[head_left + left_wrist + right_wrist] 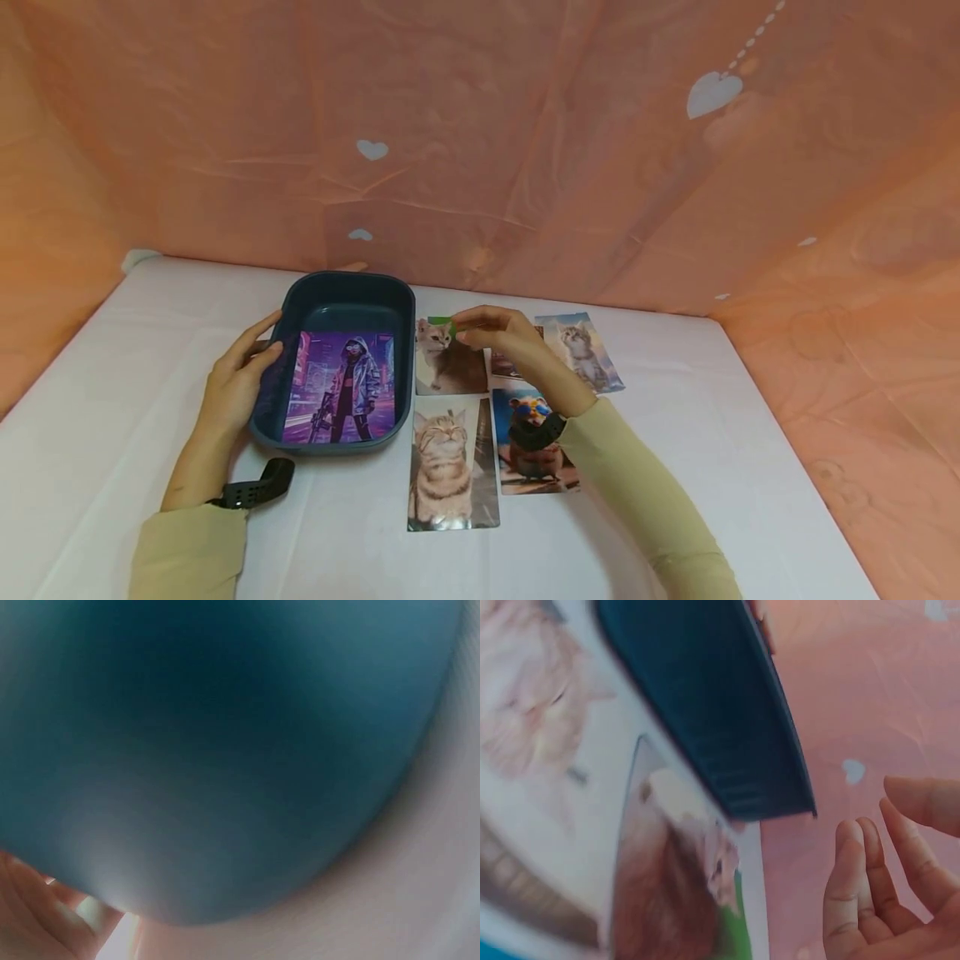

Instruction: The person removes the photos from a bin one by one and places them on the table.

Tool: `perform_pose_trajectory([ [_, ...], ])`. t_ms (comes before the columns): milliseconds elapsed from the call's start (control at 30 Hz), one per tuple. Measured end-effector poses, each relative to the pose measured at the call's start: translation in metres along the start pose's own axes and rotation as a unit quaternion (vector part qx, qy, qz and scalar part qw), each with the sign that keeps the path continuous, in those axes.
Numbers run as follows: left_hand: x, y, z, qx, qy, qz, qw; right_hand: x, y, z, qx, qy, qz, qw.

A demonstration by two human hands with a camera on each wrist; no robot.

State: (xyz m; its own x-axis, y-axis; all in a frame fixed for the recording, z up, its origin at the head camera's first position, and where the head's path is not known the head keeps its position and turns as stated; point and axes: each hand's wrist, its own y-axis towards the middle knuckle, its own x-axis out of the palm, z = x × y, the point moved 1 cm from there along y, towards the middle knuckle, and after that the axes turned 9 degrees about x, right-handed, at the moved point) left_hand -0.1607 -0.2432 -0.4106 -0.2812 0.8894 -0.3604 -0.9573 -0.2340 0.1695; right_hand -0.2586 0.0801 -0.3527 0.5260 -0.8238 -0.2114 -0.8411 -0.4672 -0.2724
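My left hand (231, 387) holds the left side of a dark blue plastic tub (345, 287), its thumb at the rim. Inside the tub lies a purple picture card (330, 392) of a hooded figure with a gun. Above the table, my right hand (506, 333) has its fingers loosely bent, thumb near the fingertips, with nothing between them. Below it is a cat picture with a green corner (453, 371). Close by are a squinting-cat picture (442, 475) and a picture of a hamster in sunglasses (536, 471). The tub's wall (202, 787) fills most of the left wrist view.
A kitten picture with a sky background (577, 354) lies at the right of the group. Another picture (504, 365) is mostly hidden by the right hand. The white tabletop (697, 433) meets a pink-orange curtain (480, 167) with white hearts at the back.
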Motion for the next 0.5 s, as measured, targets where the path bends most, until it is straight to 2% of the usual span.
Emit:
perform_pose_trajectory([
  [267,0.000,-0.001,0.000,-0.002,-0.001,0.003,1.0000,0.024,0.023,-0.021,-0.003,0.001,-0.002,1.0000],
  [400,0.000,0.000,0.000,-0.001,-0.004,0.003,1.0000,0.036,0.035,-0.031,0.009,0.021,-0.023,0.9995],
  [500,0.000,0.000,0.000,-0.002,-0.004,0.003,1.0000,0.043,0.041,-0.038,0.021,0.013,-0.042,0.9988],
])
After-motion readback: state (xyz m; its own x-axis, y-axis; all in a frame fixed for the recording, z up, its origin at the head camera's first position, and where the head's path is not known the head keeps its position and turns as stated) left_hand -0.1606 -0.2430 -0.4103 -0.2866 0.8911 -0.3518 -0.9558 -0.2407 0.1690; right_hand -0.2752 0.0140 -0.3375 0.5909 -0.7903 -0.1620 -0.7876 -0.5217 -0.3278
